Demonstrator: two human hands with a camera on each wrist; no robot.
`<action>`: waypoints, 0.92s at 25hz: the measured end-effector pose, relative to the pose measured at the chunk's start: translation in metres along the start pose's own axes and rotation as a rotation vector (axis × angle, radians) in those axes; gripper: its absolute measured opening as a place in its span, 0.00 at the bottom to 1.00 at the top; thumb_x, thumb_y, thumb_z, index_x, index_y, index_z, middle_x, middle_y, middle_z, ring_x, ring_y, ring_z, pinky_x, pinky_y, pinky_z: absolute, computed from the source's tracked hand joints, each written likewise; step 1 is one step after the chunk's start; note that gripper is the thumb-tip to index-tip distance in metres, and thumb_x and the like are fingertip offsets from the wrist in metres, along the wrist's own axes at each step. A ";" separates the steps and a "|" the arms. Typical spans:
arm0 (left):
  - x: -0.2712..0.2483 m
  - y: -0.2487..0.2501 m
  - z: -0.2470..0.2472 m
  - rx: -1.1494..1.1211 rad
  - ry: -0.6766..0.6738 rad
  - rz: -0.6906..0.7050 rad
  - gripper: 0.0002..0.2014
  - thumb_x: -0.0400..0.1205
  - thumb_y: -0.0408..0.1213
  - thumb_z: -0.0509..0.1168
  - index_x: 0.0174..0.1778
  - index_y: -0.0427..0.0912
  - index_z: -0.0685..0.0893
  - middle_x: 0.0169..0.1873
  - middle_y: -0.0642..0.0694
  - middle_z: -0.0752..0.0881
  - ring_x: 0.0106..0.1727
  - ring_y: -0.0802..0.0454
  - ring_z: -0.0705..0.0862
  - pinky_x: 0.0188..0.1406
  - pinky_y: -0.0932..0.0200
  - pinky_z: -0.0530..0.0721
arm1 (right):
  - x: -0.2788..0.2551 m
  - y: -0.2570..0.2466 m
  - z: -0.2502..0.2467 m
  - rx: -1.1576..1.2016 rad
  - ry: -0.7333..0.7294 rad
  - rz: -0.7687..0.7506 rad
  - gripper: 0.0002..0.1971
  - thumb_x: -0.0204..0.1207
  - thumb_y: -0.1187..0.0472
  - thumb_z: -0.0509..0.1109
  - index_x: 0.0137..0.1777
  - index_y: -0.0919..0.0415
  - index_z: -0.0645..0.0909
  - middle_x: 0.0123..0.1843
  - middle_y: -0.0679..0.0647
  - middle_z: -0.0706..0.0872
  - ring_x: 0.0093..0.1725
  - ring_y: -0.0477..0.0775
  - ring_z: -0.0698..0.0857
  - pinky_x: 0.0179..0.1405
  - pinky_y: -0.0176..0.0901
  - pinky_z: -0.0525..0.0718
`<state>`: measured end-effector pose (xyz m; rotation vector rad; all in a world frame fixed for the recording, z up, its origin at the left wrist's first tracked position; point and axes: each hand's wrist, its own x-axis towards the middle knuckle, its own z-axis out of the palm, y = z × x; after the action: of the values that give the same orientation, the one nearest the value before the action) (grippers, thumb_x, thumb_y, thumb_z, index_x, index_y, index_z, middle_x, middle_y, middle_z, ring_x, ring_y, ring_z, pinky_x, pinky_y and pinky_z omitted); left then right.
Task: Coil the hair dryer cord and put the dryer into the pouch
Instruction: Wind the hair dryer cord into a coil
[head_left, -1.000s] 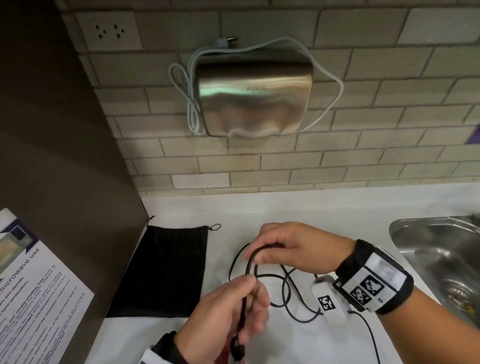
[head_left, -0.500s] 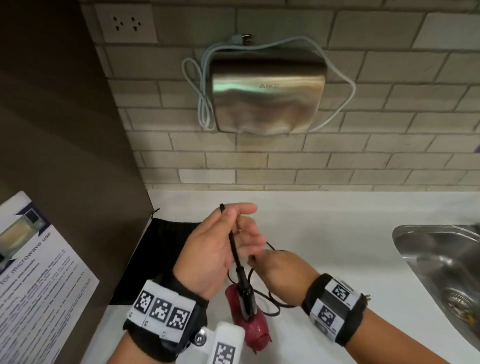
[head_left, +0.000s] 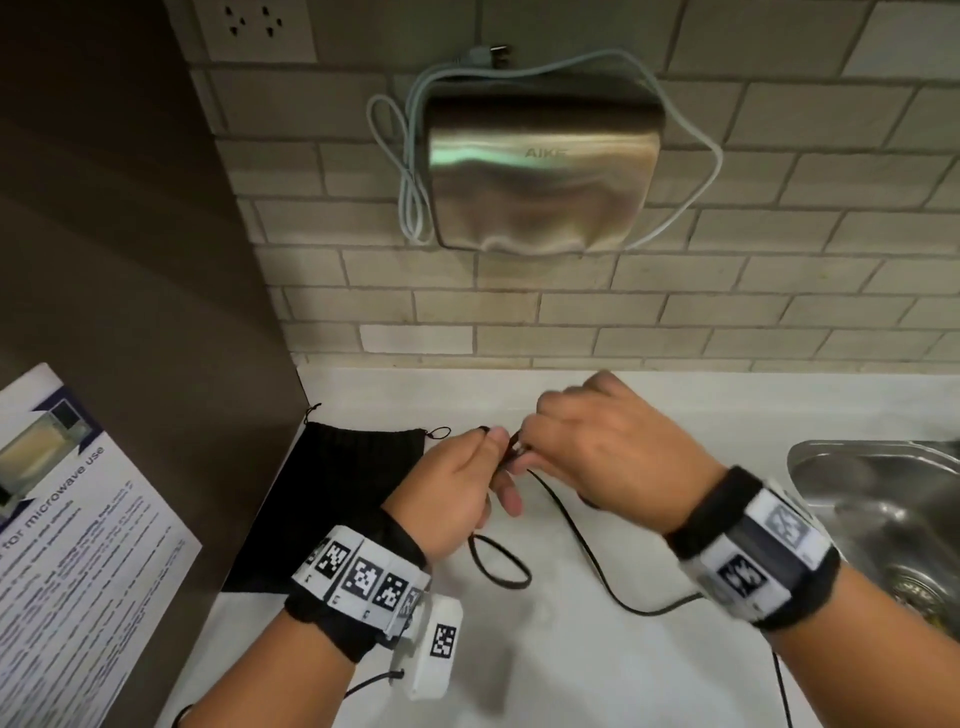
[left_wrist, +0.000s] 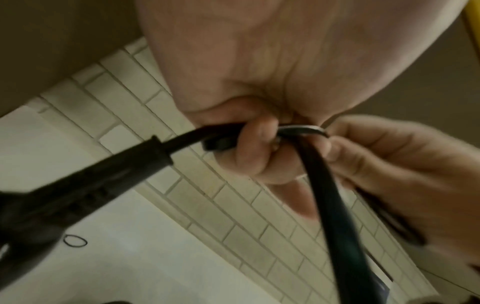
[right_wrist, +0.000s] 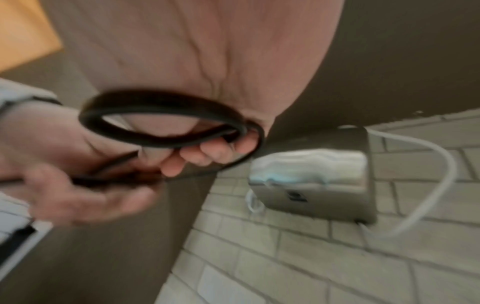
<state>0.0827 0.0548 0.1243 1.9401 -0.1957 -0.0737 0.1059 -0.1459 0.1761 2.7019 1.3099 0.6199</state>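
The pouch (head_left: 332, 499) lies flat on the table (head_left: 571, 675) at the left, its mouth toward the wall, probably ready to receive the dryer. The left hand (head_left: 457, 493) pinches the gathered cord (head_left: 587, 551), so the loops do not open. The right hand (head_left: 597, 447) grips the next turn. The free cord runs toward the right, near edge; the dryer itself is hidden.

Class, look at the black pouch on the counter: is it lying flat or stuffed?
Flat. The pouch lies limp on the counter, without bulge.
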 end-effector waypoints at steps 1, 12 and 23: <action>0.002 0.004 -0.003 0.082 0.015 0.011 0.25 0.92 0.53 0.49 0.45 0.42 0.86 0.32 0.46 0.90 0.29 0.49 0.81 0.39 0.48 0.83 | 0.006 0.014 0.008 -0.041 0.029 0.029 0.12 0.89 0.45 0.65 0.49 0.49 0.84 0.40 0.47 0.82 0.39 0.56 0.85 0.48 0.51 0.75; 0.006 0.028 0.002 -0.310 -0.281 -0.245 0.28 0.88 0.59 0.60 0.31 0.42 0.86 0.18 0.52 0.65 0.16 0.57 0.58 0.18 0.66 0.57 | 0.025 0.026 0.073 0.156 -0.191 0.188 0.12 0.88 0.48 0.52 0.60 0.48 0.75 0.51 0.46 0.91 0.41 0.57 0.87 0.57 0.52 0.75; 0.037 0.023 -0.027 -0.654 0.148 -0.044 0.22 0.92 0.52 0.53 0.79 0.53 0.79 0.69 0.52 0.90 0.65 0.50 0.92 0.71 0.53 0.82 | -0.008 -0.056 0.020 0.290 -0.119 0.178 0.24 0.93 0.43 0.48 0.41 0.51 0.76 0.33 0.48 0.84 0.31 0.57 0.82 0.33 0.51 0.78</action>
<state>0.1210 0.0653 0.1573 1.2907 -0.0209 -0.0187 0.0683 -0.1143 0.1414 3.0579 1.2240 0.2934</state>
